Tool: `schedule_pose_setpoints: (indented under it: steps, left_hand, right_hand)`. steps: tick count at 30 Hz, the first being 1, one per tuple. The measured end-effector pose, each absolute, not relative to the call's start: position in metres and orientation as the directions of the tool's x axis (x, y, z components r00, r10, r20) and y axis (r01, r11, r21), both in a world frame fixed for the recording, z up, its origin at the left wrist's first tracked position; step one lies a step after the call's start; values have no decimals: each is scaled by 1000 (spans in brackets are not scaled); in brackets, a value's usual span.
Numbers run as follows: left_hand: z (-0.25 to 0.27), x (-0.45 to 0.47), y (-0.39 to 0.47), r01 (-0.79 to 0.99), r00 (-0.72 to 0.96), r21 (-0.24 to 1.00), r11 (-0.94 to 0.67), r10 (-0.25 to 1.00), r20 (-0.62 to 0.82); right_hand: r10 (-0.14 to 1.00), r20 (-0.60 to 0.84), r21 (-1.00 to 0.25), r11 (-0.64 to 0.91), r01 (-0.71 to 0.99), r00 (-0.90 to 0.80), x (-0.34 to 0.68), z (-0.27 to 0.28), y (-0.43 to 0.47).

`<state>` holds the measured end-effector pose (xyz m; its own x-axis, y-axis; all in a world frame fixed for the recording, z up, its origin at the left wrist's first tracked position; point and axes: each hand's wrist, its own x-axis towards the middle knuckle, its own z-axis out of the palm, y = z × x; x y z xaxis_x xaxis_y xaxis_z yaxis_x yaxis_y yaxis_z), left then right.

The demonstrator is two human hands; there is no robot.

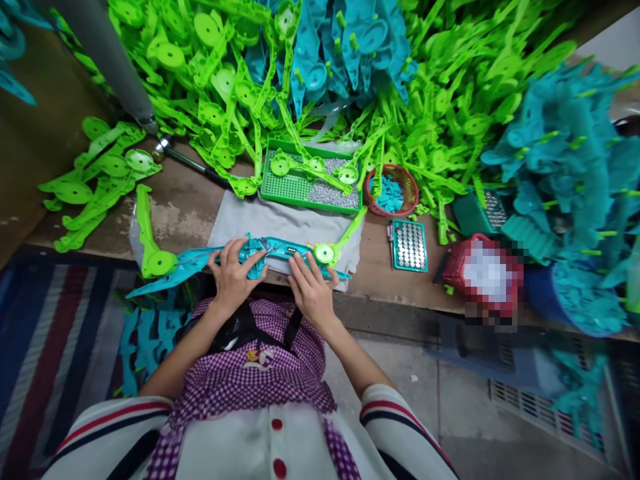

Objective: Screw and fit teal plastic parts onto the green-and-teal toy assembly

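A long blue plastic shell [193, 262] with dark thin wires in its middle lies across the table's front edge. Bright green arm-like parts with round discs are at its two ends, one on the left [159, 262] and one on the right [326, 253]. My left hand [233, 273] grips the shell left of its middle, thumb and fingers bent round its edges. On the right portion, my right hand [315, 290] holds the shell with its fingertips pressed on the top near a small dark piece. A grey cloth [220, 223] lies beneath the shell.
Behind the cloth stands a green tray [285, 189] of small metal pieces. A hammer [193, 162] lies left of it. To the right are a red basket [416, 193] of blue bits, a button-cell tray [410, 245] and a red bin [454, 267]. Green parts [210, 73] heap up behind.
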<state>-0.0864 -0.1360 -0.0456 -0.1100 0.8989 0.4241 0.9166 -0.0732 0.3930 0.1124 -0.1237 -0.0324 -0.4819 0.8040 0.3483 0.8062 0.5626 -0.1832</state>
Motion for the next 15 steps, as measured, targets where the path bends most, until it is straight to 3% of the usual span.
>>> schedule_pose_setpoints:
  steps: [9,15]
  left_hand:
    - [-47,-87,-136,918,-106,389,-80,894,435]
    - [-46,-87,-136,920,-96,382,-84,898,429]
  right_hand:
    - [810,327,-187,560,807,-487,112,-25,-122]
    - [779,433,-172,564,807,-453,95,-19,-107]
